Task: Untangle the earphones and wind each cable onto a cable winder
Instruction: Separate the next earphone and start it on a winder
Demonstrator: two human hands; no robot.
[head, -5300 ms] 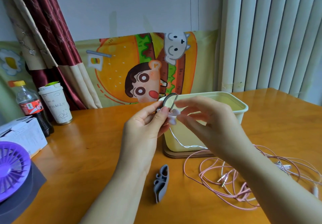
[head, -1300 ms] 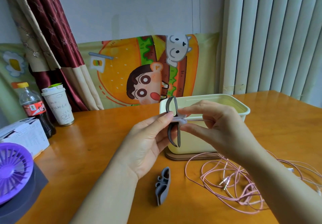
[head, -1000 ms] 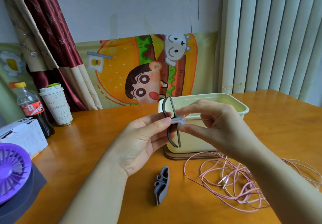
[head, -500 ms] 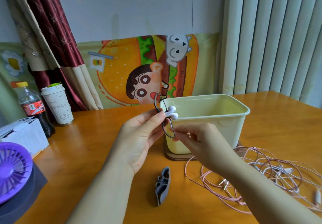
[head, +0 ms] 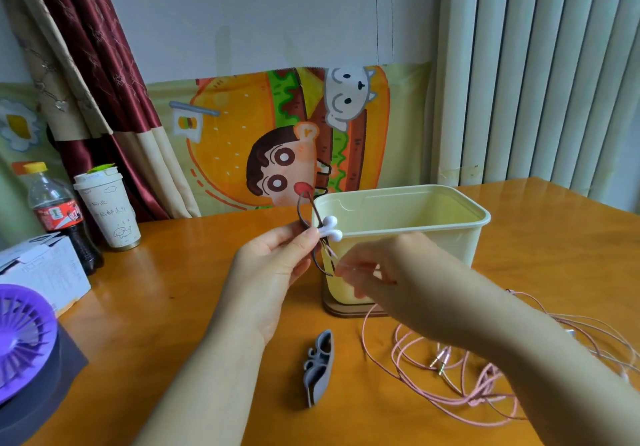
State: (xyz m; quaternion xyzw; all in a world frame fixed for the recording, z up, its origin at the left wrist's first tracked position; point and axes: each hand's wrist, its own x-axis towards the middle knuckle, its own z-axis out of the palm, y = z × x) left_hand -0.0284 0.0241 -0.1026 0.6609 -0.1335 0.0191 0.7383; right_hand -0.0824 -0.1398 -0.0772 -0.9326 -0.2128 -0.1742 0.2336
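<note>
Left hand [head: 273, 258] raised mid-frame, thumb and fingers pinching dark cable winder [head: 300, 210] and white earbuds [head: 330, 229], right hand [head: 377, 272] at its 3 o'clock, fingertips pinching thin white cable [head: 356, 267], spare grey winder [head: 318, 366] on table at 6 o'clock, pink cable tangle [head: 450, 379] at 4 o'clock.

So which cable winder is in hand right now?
The dark winder pinched by the left hand, earbuds against it; the grey winder lies on the table.

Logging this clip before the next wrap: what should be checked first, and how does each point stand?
1. Left hand grips the winder: ok.
2. Earbuds pinned against the winder: ok.
3. Right hand pinches the white cable: ok.
4. White cable free of the pink cable: cannot tell, the arm covers it.
5. Spare winder lies near the hands: ok.
</note>
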